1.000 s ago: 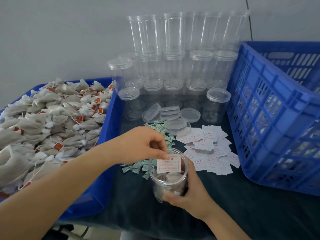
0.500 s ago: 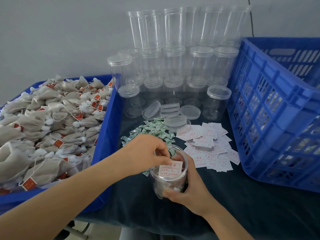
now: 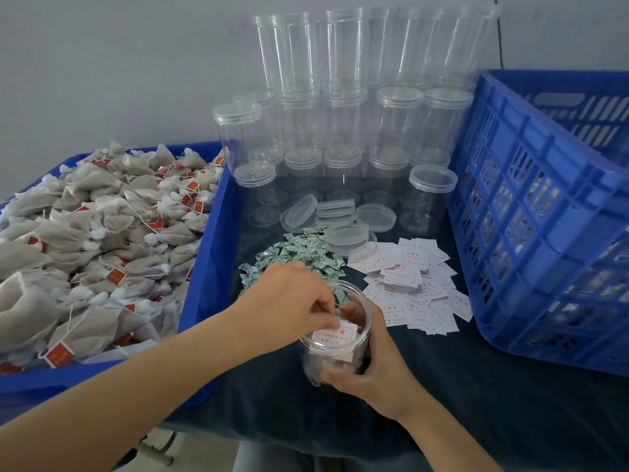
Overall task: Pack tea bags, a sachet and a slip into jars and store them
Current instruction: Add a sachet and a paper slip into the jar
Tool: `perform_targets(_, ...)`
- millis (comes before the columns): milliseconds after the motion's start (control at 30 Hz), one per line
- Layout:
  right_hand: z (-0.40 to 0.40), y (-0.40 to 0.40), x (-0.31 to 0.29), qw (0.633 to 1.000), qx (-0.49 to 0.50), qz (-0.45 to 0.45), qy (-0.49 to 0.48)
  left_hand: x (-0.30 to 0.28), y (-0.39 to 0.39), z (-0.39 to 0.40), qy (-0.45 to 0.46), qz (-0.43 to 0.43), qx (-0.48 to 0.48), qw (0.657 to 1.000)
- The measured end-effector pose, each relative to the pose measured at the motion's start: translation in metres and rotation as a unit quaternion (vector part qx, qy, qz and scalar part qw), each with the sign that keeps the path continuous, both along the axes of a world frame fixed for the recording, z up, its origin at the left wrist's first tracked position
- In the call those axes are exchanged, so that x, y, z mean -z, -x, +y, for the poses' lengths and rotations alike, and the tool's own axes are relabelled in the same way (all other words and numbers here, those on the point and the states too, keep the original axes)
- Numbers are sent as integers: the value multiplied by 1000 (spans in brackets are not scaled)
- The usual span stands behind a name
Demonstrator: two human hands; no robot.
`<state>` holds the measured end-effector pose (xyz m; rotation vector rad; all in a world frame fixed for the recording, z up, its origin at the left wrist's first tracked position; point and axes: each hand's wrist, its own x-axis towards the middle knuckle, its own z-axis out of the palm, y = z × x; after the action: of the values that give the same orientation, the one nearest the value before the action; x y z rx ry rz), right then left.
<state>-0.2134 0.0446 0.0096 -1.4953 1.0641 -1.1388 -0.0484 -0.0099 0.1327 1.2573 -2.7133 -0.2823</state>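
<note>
**Inspector:** Dark cloth (image 3: 476, 403) over the bench, grey wall behind. State progress, taking the open jar (image 3: 335, 335) as reference.

**Operator:** I judge this jar nearly packed. Tea bags lie in its bottom. My left hand (image 3: 289, 301) pinches one slip (image 3: 335, 333) at the jar's mouth, partly inside. My right hand (image 3: 371, 366) wraps the jar's wall, steadying it upright on the cloth. I cannot tell whether a sachet is already in. Capping and storing remain.

**Inspector:** Counts?

**Operator:** One jar in work. Behind it, five loose lids (image 3: 335, 212), as far as I can count. Further back, stacked empty jars (image 3: 398, 131), well over a dozen; overlap prevents an exact figure. Left of it, a blue tray (image 3: 211, 253) heaped with tea bags (image 3: 102, 233), too many to count. Just behind it, green sachets (image 3: 299, 253); right of it, spare slips (image 3: 408, 281); dozens each. Far right, one blue crate (image 3: 544, 233), contents unclear.
</note>
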Motion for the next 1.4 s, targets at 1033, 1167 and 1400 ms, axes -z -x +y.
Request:
perform_targets(1033, -10, 22, -70, 957, -79, 274, -55, 119, 6, 70, -206, 488, -156, 834)
perform_targets(1167, -20, 16, -112, 891, -97, 444, -7, 116, 10, 67, -184, 514, -172, 820)
perform_targets(1400, -39, -13, -184, 711, -181, 675, 77, 97, 17, 68, -169, 527, -175, 814)
